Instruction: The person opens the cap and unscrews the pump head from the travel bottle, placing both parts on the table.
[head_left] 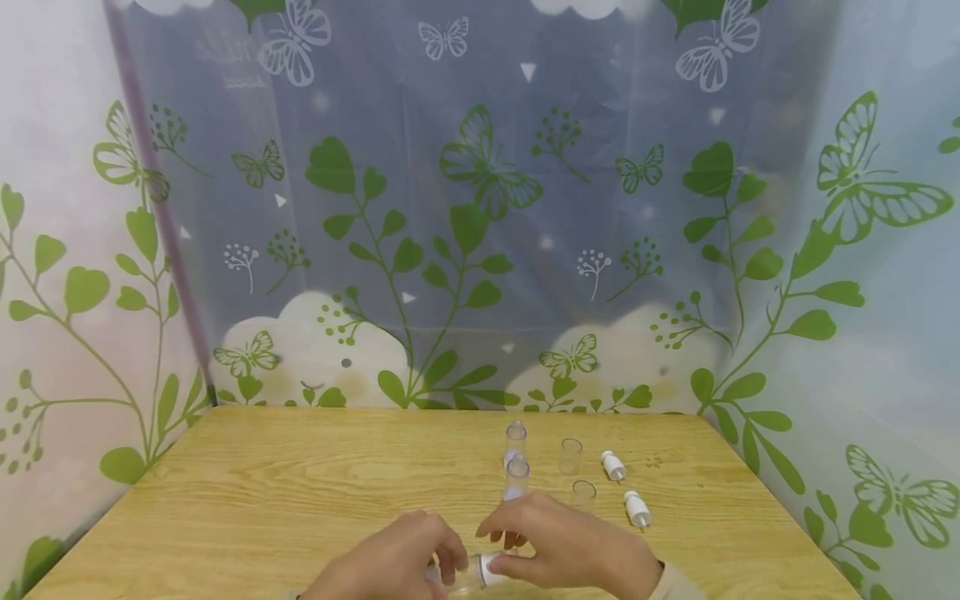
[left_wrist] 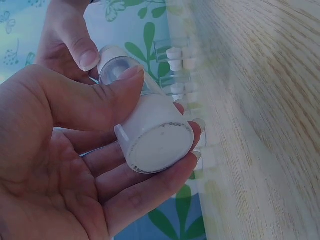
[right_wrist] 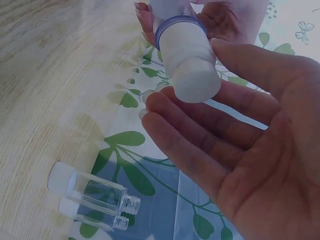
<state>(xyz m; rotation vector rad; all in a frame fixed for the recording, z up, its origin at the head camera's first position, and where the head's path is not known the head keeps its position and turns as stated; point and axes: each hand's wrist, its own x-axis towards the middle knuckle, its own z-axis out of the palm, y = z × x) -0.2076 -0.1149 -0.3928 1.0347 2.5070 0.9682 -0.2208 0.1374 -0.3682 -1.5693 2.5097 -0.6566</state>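
Observation:
My left hand [head_left: 397, 560] grips a clear bottle [left_wrist: 156, 90] with a thick white base [left_wrist: 162, 142]. Its thumb lies along the wall and the fingers wrap beneath. The bottle is tilted, held low near the front of the table. A white pump top [right_wrist: 192, 65] sits at its other end. Around that top stands my right hand [right_wrist: 250, 130], thumb tip at its side and loosely extended fingers reaching past it. In the head view, the right hand [head_left: 570, 542] partly covers the pump top, and the left hand hides much of the bottle.
Two more clear bottles, one at the back [head_left: 516, 440] and one nearer [head_left: 517, 473], stand on the wooden table [head_left: 315, 475]. To their right are two clear caps [head_left: 571, 458] and two white pump tops, one farther [head_left: 612, 466] and one nearer [head_left: 637, 508]. Patterned curtains [head_left: 480, 250] enclose the table.

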